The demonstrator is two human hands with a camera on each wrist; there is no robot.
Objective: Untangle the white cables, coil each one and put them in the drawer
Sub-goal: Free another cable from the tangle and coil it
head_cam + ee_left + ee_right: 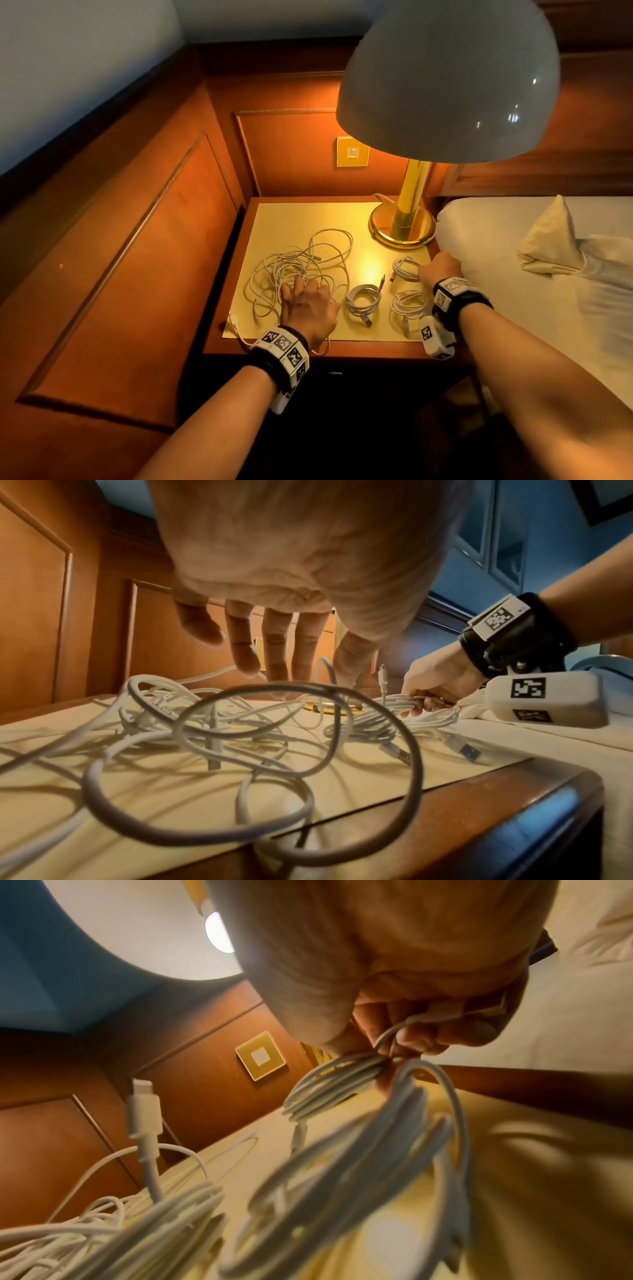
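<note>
Your forearms filled the near field of the head view, each wrist banded with a marker cuff.

Left hand (308, 305): fingers spread and nearly straight, laid on the near right edge of the tangle (294, 270); the left wrist view showed no strand gripped.

Tangle: several white cables in loose overlapping loops on the left half of the table (294, 216), one plug (234, 320) trailing off toward the near left corner.

Right hand (440, 269): fingers curled round the far coil (406, 269) at the table's right edge, a plug end caught under the fingertips (424, 1039) in the right wrist view.

Near coil (409, 305): just beside your right wrist, toward you from the far coil. The right wrist view put a second bundle against your fingers, but whether you gripped it too cannot be told.

Middle coil (364, 301): flat on the table between your hands, just beside the left one, its plug pointing toward you.

Lamp (404, 226): brass base at the far right corner, shade overhead. Bed (513, 274) to the right.

Drawer: not visible; presumably below the table's front edge, toward you.

Judgement: three cables coiled, the tangle undone. The far coil lay under your right hand, the nearer one for carrying it toward you to the drawer; the tangle stretched away and left from your left hand.
</note>
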